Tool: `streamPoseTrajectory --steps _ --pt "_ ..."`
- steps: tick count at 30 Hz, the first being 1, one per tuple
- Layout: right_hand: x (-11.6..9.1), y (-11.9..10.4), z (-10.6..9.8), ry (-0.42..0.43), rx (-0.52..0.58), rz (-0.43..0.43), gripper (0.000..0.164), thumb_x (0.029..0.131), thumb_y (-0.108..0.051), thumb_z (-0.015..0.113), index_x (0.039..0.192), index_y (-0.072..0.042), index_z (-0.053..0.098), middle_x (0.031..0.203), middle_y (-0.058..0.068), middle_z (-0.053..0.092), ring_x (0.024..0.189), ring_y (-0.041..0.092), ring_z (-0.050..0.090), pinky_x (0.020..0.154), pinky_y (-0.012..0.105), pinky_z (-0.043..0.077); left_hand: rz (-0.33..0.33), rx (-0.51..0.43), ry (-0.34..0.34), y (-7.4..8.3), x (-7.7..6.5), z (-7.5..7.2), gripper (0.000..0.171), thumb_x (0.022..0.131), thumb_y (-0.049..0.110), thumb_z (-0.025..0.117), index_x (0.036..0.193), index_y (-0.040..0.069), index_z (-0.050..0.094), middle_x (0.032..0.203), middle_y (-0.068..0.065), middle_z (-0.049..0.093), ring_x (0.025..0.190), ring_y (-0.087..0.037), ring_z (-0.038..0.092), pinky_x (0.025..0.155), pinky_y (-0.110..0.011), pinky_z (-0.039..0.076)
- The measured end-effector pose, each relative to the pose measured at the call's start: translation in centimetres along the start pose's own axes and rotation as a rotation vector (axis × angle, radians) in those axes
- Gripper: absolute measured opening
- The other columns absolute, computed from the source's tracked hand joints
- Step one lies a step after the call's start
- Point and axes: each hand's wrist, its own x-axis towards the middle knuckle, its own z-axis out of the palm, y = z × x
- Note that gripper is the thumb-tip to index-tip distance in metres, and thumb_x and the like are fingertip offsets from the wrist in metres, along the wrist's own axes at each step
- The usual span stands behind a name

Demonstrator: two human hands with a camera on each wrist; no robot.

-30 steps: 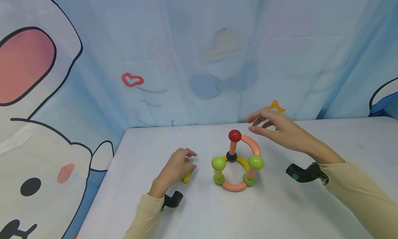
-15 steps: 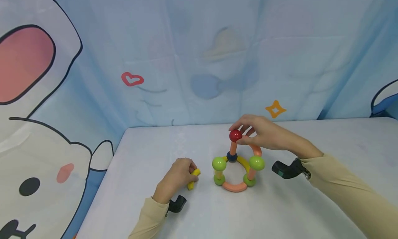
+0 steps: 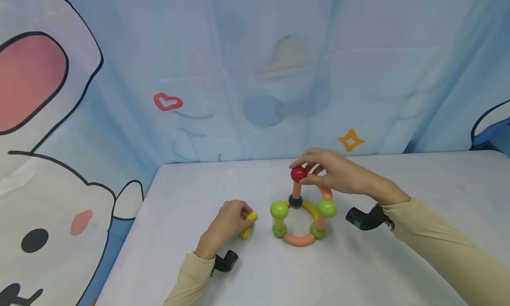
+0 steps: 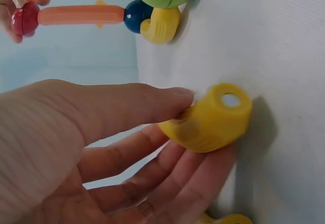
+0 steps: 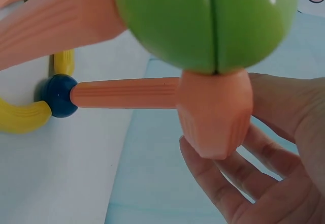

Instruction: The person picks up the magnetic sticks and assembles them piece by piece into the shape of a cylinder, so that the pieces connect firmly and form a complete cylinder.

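In the head view my left hand [image 3: 229,224] pinches a yellow magnetic rod [image 3: 252,216] between thumb and fingers, low over the table. The left wrist view shows the metal end of this yellow rod [image 4: 213,122], with part of a second yellow piece [image 4: 231,219] below the fingers. My right hand [image 3: 334,171] holds the red ball [image 3: 299,174] on top of an orange upright rod [image 3: 296,190]. That rod stands on a dark blue ball [image 3: 295,201]. Two light green balls [image 3: 279,210] top the other uprights. In the right wrist view a green ball [image 5: 213,21] hides the red one.
The frame's base joins green balls [image 3: 317,230] with an orange curved rod [image 3: 299,240] and a yellow curved rod [image 3: 311,208]. An orange arc [image 3: 326,191] runs from the red ball to the right green ball. A blue printed curtain [image 3: 239,75] hangs behind the white table [image 3: 378,270].
My right hand has come left and down onto the red ball. My left hand has shifted slightly right and down, now pinching the yellow rod, whose end shows beyond the fingers.
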Motion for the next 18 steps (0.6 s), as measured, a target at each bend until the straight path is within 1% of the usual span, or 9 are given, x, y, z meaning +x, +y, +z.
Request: streamPoseTrajectory --steps 6,11,15,18 --pt "0.1 0.0 0.1 -0.009 0.013 0.009 0.038 0.094 -0.008 0.079 0.131 -0.005 0.070 0.117 0.003 0.067 0.105 0.020 0.068 0.090 0.040 0.059 0.030 -0.001 0.056 0.4 0.5 -0.2 0.015 0.092 0.003 0.078 0.105 -0.003 0.074 0.093 -0.008 0.071 0.086 -0.019 0.066 0.073 -0.030 0.058" --pt "0.1 0.0 0.2 -0.010 0.012 0.008 0.040 0.094 -0.007 0.078 0.132 -0.004 0.069 0.118 0.005 0.066 0.105 0.021 0.068 0.090 0.039 0.060 0.050 -0.035 0.079 1.3 1.1 -0.5 0.018 0.095 0.006 0.076 0.110 -0.001 0.073 0.099 -0.010 0.072 0.092 -0.023 0.070 0.078 -0.034 0.060" --pt "0.1 0.0 0.2 -0.006 0.002 0.011 0.040 0.094 -0.006 0.078 0.132 -0.004 0.069 0.117 0.005 0.066 0.105 0.022 0.068 0.089 0.039 0.061 0.085 -0.107 0.094 2.2 1.6 -1.1 0.022 0.096 0.010 0.076 0.116 0.001 0.073 0.104 -0.009 0.073 0.095 -0.023 0.071 0.081 -0.035 0.060" --pt "0.2 0.1 0.3 -0.002 -0.002 0.012 0.039 0.094 -0.006 0.078 0.131 -0.003 0.069 0.118 0.005 0.066 0.105 0.023 0.068 0.090 0.041 0.061 0.116 -0.193 0.106 2.9 2.1 -1.6 0.027 0.097 0.015 0.076 0.121 0.003 0.073 0.107 -0.008 0.073 0.097 -0.023 0.070 0.081 -0.033 0.059"
